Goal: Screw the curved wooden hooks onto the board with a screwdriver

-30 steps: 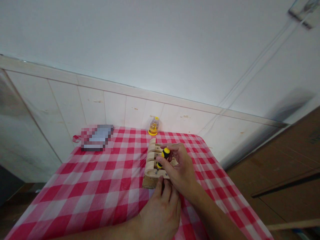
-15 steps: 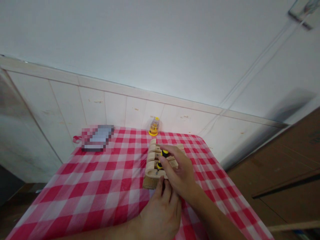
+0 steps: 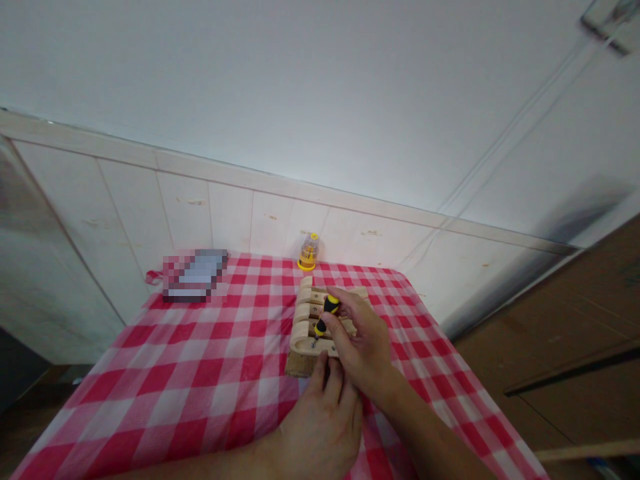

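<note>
Pinched between the thumb and fingers of my right hand (image 3: 363, 337) is a black and yellow screwdriver (image 3: 329, 309). It leans, its tip low at a screw (image 3: 314, 345) near the front left of a wooden rack (image 3: 301, 312). Curved pale wooden pieces sit side by side on this rack, with screws along them, over a darker wood block (image 3: 299, 364). My left hand (image 3: 325, 417) presses its fingertips against the rack's near edge, fingers close together. The rack's right part is mostly hidden behind my right hand.
A yellow-based clear bit case (image 3: 308, 253) stands behind the rack by the panelled wall (image 3: 230, 213). At the back left lies a blurred flat device (image 3: 197, 277). A red and white checked cloth (image 3: 200, 380) covers the table. Brown cabinet (image 3: 565, 333) at right.
The screwdriver's handle has turned and tilted a little in my right hand, whose fingers have shifted. My left hand and the rack stay in place.
</note>
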The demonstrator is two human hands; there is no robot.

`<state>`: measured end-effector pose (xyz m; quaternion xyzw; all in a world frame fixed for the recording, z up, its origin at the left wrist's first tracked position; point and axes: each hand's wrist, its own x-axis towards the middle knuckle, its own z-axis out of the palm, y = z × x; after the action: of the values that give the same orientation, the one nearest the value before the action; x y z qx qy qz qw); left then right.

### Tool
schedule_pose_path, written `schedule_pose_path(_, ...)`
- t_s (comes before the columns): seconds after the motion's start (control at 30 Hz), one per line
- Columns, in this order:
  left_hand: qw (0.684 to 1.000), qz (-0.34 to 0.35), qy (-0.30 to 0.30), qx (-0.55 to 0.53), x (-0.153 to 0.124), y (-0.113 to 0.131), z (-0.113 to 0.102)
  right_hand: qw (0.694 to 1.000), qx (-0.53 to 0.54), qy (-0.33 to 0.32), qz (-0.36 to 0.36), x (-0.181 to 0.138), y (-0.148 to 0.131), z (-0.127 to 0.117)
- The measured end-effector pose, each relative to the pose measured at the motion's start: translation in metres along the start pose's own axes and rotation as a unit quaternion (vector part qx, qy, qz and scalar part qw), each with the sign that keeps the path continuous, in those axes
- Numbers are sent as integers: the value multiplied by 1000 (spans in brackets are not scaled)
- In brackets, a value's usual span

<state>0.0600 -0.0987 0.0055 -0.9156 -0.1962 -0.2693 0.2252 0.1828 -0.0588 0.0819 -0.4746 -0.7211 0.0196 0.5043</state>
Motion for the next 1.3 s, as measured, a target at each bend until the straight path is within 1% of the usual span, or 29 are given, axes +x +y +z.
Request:
schedule_pose_path(0.23, 1000, 2, -8, -7, 2, 0, -2, 1000, -7, 16, 1, -2, -1, 1)
schedule_pose_path(0.43, 1000, 5, -3, -10, 3, -1, -2, 999, -22, 17, 16, -3, -4, 0)
schedule_pose_path(0.9, 1000, 0, -6, -16, 2, -1, -3, 999, -18, 31, -10, -4, -2, 2)
schedule_pose_path(1.0, 1000, 2, -7, -16, 2, -1, -3, 999, -10, 40, 13, -7, 0, 5)
schedule_pose_path(1.13, 1000, 4, -9, -19, 1, -1, -2, 996, 47, 37, 61, -12, 2, 9)
schedule_pose_path(1.23, 1000, 6, -18, -22, 1, -1, 0, 996, 52, 34, 72, -13, 1, 9)
schedule_pose_path(1.3, 1000, 9, -22, -19, 1, 0, 0, 997, 43, 29, 65, -11, 0, 8)
